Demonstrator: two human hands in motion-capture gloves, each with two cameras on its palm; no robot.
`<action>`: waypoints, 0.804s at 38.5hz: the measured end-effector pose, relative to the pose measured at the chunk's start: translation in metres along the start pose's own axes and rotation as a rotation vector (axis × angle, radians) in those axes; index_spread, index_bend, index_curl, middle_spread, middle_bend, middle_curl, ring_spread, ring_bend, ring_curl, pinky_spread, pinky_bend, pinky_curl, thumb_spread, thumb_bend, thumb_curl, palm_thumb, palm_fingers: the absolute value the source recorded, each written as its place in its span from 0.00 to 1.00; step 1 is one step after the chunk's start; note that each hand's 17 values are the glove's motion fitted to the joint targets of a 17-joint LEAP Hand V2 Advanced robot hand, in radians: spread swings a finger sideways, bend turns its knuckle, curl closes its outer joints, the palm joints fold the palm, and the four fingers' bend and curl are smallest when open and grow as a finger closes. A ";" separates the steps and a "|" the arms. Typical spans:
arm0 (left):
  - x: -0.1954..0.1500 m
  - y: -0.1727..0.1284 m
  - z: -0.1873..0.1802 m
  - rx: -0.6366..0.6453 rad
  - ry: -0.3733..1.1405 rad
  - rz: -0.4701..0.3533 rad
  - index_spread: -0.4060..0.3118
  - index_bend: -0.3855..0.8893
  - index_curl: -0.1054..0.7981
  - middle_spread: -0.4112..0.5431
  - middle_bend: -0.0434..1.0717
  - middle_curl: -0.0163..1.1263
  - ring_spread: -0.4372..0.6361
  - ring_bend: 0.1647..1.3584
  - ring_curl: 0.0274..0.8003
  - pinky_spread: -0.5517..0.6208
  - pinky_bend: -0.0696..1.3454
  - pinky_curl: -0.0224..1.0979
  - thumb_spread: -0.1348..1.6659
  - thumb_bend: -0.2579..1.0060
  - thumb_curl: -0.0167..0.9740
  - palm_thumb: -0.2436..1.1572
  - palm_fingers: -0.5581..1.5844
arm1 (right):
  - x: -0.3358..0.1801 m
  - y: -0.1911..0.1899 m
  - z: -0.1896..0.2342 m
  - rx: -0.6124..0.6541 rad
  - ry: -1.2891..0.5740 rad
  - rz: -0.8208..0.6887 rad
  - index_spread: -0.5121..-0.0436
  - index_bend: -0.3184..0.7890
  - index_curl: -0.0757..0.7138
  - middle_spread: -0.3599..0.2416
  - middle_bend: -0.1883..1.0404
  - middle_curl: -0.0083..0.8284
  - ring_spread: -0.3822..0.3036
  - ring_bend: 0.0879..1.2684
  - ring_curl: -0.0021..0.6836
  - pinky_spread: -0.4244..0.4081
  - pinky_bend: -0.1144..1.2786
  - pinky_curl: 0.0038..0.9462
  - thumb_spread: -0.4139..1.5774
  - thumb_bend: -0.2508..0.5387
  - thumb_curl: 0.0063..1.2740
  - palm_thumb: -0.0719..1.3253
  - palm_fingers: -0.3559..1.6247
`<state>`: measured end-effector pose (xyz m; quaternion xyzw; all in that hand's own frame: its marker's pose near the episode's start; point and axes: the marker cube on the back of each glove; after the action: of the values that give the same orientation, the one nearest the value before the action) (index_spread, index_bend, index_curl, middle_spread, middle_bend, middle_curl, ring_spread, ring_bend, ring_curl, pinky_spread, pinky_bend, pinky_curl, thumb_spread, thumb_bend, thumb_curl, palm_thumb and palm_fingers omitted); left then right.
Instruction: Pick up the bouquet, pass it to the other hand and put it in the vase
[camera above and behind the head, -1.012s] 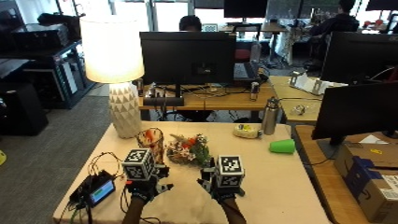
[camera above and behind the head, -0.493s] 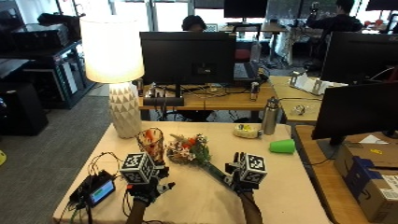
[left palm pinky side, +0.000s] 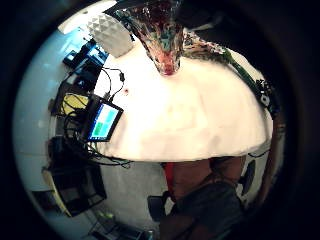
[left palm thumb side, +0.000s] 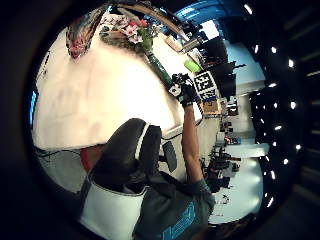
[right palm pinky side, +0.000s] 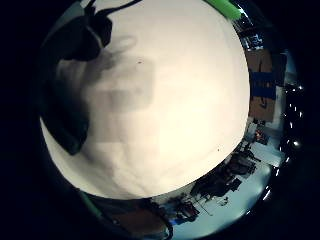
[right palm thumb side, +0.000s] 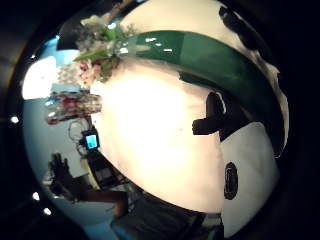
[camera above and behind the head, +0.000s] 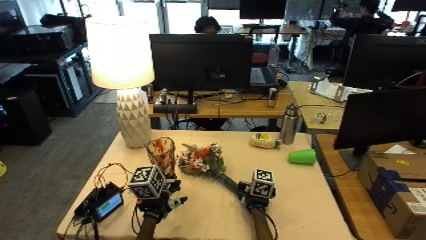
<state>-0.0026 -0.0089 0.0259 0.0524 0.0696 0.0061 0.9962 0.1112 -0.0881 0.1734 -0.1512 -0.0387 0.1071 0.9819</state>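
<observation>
Change: since half a second earlier the right hand (camera above and behind the head: 255, 192) had drawn slightly inward along the bouquet's stem; the left hand (camera above and behind the head: 158, 196) had stayed near the vase's foot.
Lamp (camera above and behind the head: 124, 75): stood lit at the table's far left corner, well apart from the work.
Device (camera above and behind the head: 101, 204): a small box with a lit screen lay by the table's left edge among loose cables.
Left hand: held low over the table (camera above and behind the head: 219, 220) just in front of the vase, forearm reaching straight up from the near edge. Its thumb side palm view showed curled fingers (left palm thumb side: 131, 150) holding nothing, which I read as loosely bent and idle.
Vase (camera above and behind the head: 161, 153): a patterned glass one, upright, just beyond the left hand and close beside the flower heads.
Bouquet (camera above and behind the head: 201, 161): lay slanting on the table, flowers touching or nearly touching the vase, green wrapped stem (right palm thumb side: 210, 60) running toward the right hand.
Right hand: fingers curled round the lower stem, as its thumb side palm view and the left thumb side view suggested.
Cup (camera above and behind the head: 301, 156): green, on its side, far right, clear of the task.
Step in hand: lifting the bouquet. Judged best done by raising the stem end first, keeping the flowers off the vase so it is not tipped, then presenting the stem to the left hand.
</observation>
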 end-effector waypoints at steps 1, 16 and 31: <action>0.000 0.000 0.000 -0.004 0.001 -0.002 0.45 0.40 0.37 0.56 0.22 0.29 0.73 0.35 0.30 0.88 0.37 0.30 0.64 0.18 0.28 0.32 0.35 | 0.000 -0.003 0.003 0.010 0.009 0.001 0.46 0.37 0.27 0.53 0.49 0.45 0.61 0.44 0.43 0.79 0.52 0.35 0.74 0.44 0.30 0.65 0.51; -0.004 -0.004 0.012 -0.018 0.024 0.009 0.46 0.40 0.37 0.56 0.22 0.31 0.73 0.36 0.31 0.88 0.38 0.31 0.64 0.18 0.30 0.32 0.34 | -0.015 -0.018 0.000 0.074 0.211 0.041 0.53 0.42 0.43 0.33 0.46 0.53 0.25 0.48 0.60 0.30 0.59 0.43 0.60 0.33 0.39 0.72 0.78; 0.001 -0.015 0.002 0.001 0.090 0.020 0.46 0.40 0.37 0.56 0.22 0.32 0.72 0.36 0.32 0.87 0.38 0.32 0.64 0.18 0.31 0.32 0.34 | -0.007 -0.021 -0.002 0.183 0.005 0.030 0.52 0.41 0.51 0.27 0.61 0.63 0.23 0.63 0.71 0.15 0.51 0.43 0.43 0.28 0.49 0.77 0.88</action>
<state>-0.0013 -0.0236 0.0263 0.0532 0.1138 0.0183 0.9919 0.1083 -0.1097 0.1776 -0.0616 -0.0240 0.1244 0.9900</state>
